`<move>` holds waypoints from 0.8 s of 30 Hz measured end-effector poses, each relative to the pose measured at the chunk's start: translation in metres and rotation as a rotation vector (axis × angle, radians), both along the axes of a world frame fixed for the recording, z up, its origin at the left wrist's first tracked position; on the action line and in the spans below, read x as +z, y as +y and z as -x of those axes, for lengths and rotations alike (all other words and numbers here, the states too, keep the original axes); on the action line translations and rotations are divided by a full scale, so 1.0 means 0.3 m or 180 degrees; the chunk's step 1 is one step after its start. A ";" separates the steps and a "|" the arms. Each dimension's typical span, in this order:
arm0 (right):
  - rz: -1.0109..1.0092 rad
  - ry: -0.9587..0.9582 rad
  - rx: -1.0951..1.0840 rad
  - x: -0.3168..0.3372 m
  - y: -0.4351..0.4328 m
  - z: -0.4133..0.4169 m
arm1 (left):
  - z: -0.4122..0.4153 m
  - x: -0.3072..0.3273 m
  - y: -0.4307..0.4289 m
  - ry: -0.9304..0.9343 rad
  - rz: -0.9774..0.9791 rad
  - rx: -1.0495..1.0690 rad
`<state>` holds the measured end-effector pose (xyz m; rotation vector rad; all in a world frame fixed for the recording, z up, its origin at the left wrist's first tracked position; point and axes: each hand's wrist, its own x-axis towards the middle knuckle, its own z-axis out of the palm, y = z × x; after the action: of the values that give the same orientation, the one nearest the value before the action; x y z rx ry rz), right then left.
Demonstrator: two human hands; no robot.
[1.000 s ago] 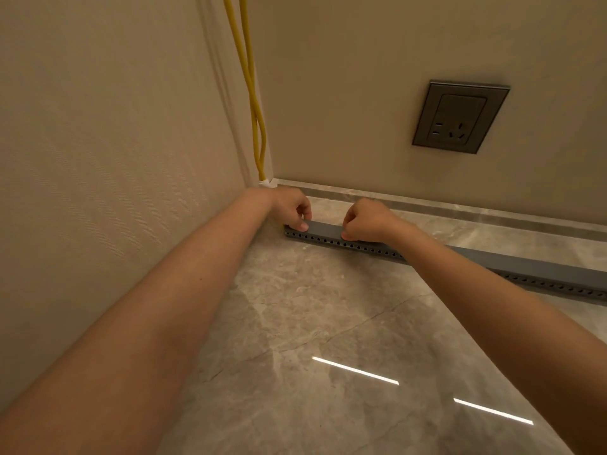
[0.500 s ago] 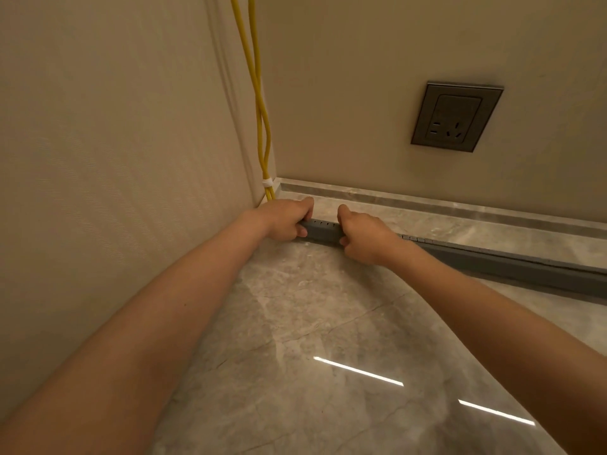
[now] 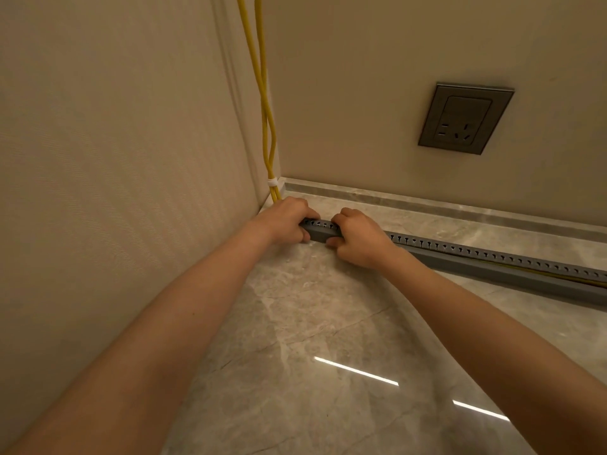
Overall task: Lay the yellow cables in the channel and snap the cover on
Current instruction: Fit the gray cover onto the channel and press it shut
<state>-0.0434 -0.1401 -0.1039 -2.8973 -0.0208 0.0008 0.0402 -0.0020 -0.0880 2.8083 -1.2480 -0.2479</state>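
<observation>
While both hands grip the near-corner end of the grey channel [image 3: 320, 228], the left hand [image 3: 285, 220] curls round its very end, fingers over the far slotted edge and thumb on the near wall, and the right hand [image 3: 358, 236] is clamped on it just beside, with a short stretch of channel showing between the two. Both hands are closed on the channel; whether they also pinch a separate cover piece cannot be told.

From the right hand the channel runs off to the right along the floor [image 3: 295, 356], lying near the far wall and roughly parallel to the marble skirting [image 3: 460, 208]. Its far edge is a row of small slots. Toward the right end a thin line of yellow shows inside the open top, between the slotted edge and the near wall.

Just behind the left hand the yellow cables [image 3: 264, 93] come down the corner where the left wall meets the far wall, two strands side by side, bound by a white tie [image 3: 272, 182] just above the floor, and disappear behind the left hand.

On the far wall, well right of the cables and above the channel, sits a dark grey socket [image 3: 465, 118]. Two bright streaks of reflected light lie on the polished floor near the right forearm.
</observation>
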 end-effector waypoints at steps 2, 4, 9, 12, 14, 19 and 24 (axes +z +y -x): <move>-0.0012 -0.0069 0.0003 -0.008 0.004 0.002 | -0.004 0.000 0.002 0.0000 0.0030 -0.0004; 0.0023 -0.0096 -0.0012 -0.013 0.009 0.004 | -0.009 0.000 0.005 0.0035 0.0019 -0.0015; 0.0248 -0.0094 0.0008 -0.012 0.011 -0.010 | -0.012 -0.010 -0.003 0.0112 -0.0169 -0.0057; 0.0248 -0.0078 -0.0025 -0.006 0.002 -0.023 | -0.007 -0.021 -0.006 0.0020 -0.0131 -0.0064; 0.0206 -0.0005 -0.0103 0.005 -0.011 -0.035 | -0.009 -0.021 -0.007 -0.0011 -0.0113 -0.0069; 0.0249 -0.0192 -0.0672 -0.007 0.005 -0.050 | -0.013 -0.014 -0.017 0.0074 -0.0034 0.0058; 0.0660 -0.0603 -0.0670 -0.009 0.038 -0.077 | -0.038 0.011 -0.030 0.0346 0.0066 0.0227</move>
<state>-0.0201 -0.1287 -0.1067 -3.0789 0.2656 -0.3270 0.0516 -0.0110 -0.0847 2.7736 -1.1194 -0.3758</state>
